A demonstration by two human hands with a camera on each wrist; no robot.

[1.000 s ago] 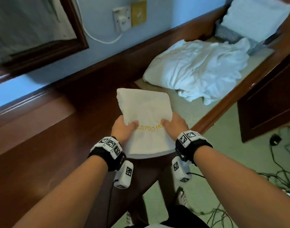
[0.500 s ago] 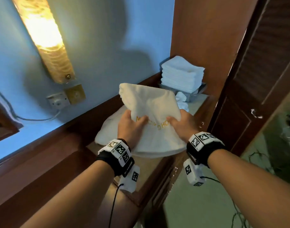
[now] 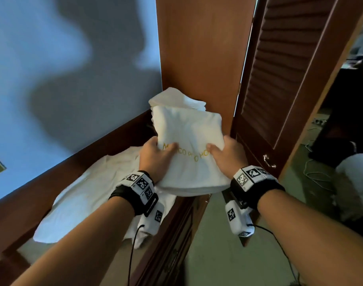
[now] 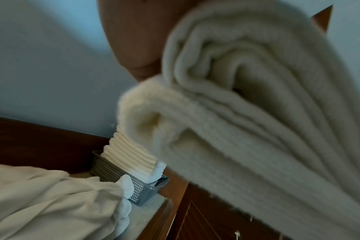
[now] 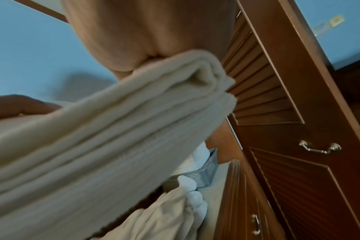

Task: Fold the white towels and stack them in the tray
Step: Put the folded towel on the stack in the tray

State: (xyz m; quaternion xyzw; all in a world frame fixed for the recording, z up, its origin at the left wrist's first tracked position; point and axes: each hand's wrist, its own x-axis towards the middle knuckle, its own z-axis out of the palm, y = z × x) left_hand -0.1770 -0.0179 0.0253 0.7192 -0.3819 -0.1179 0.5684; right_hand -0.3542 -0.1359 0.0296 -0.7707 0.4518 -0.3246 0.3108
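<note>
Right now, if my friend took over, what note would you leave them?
Left hand and right hand both grip a folded towel, held up in the air near the stack in the grey tray.
Done: several towels folded and stacked; this one is folded.
Left: lay it on the stack, then fold the loose towels heaped on the counter.

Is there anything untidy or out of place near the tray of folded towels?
Yes. A loose white cloth lies crumpled on the counter, its edge bunched against the grey tray. One cloth end also hangs unevenly below the neat stack. The folded towel looks tidy.
</note>
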